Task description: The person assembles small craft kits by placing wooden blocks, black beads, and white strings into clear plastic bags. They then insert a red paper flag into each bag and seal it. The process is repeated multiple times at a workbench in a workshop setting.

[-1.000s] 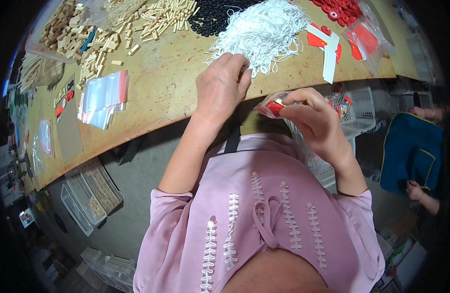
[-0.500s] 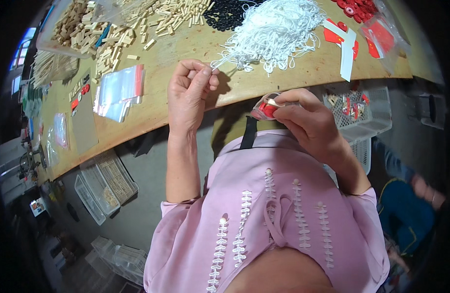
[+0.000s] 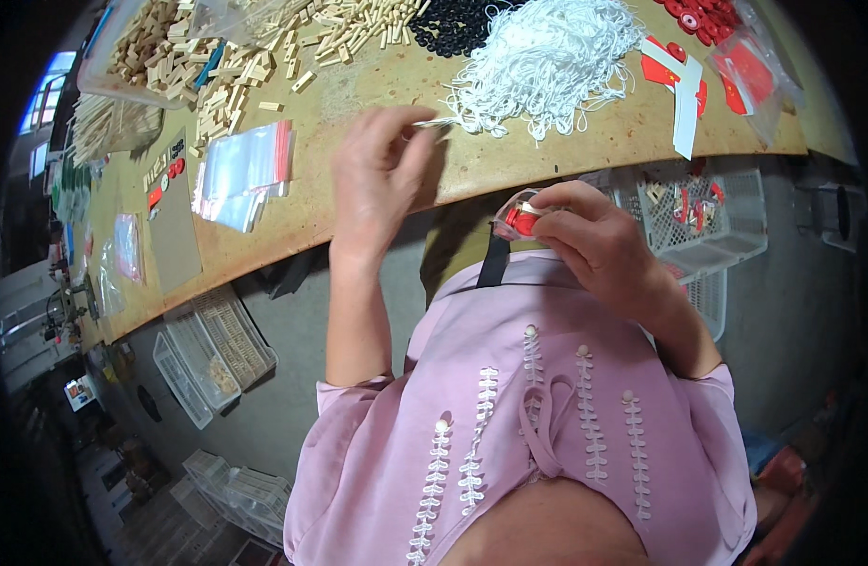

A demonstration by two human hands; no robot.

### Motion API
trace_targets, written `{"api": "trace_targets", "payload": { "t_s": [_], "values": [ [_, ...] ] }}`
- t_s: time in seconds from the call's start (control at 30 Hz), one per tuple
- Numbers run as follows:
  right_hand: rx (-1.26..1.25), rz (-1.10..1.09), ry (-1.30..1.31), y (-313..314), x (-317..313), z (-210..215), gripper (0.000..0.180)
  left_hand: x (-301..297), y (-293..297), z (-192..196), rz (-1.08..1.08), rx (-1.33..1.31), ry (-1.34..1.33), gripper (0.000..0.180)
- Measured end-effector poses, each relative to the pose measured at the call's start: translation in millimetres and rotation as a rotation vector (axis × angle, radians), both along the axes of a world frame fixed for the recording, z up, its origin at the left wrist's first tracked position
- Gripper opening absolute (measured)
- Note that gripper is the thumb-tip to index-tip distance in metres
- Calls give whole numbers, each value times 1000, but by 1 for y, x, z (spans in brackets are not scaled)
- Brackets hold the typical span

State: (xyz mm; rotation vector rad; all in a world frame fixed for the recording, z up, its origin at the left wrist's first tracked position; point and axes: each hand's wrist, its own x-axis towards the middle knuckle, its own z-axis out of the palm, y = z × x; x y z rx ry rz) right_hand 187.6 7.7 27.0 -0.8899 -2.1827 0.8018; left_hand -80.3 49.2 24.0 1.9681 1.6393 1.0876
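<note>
My right hand (image 3: 599,236) holds a small clear plastic bag (image 3: 517,215) with red pieces inside, close to my chest below the table edge. My left hand (image 3: 377,174) is raised over the wooden table (image 3: 377,85) and pinches a white string (image 3: 436,123) between thumb and fingers. The string comes from the pile of white strings (image 3: 547,57) lying just to the right of that hand.
Wooden sticks and blocks (image 3: 226,47) cover the table's far left, black rings (image 3: 462,19) lie behind the strings, red parts (image 3: 712,38) at the right. Clear zip bags (image 3: 245,170) lie left of my hand. White baskets (image 3: 707,217) sit under the table.
My left hand has moved left from the string pile, drawing a white string out with it. My right hand keeps the bag near my chest.
</note>
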Motion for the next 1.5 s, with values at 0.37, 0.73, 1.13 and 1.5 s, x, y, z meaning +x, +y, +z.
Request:
{"api": "trace_targets", "payload": {
  "t_s": [0.37, 0.73, 1.13, 1.5],
  "values": [
    [-18, -6, 0, -4, 1, 4, 8, -30, -4, -29, 65, -200, -513, 3],
    [21, 89, 55, 2, -17, 4, 13, -17, -41, 15, -159, -222, -1100, 16],
    [113, 82, 62, 3, -20, 2, 9, 35, -58, 16, -174, 203, 109, 21],
    [144, 159, 71, 1, -19, -9, 16, 21, -56, 33, -481, -28, 385, 27]
  ]
}}
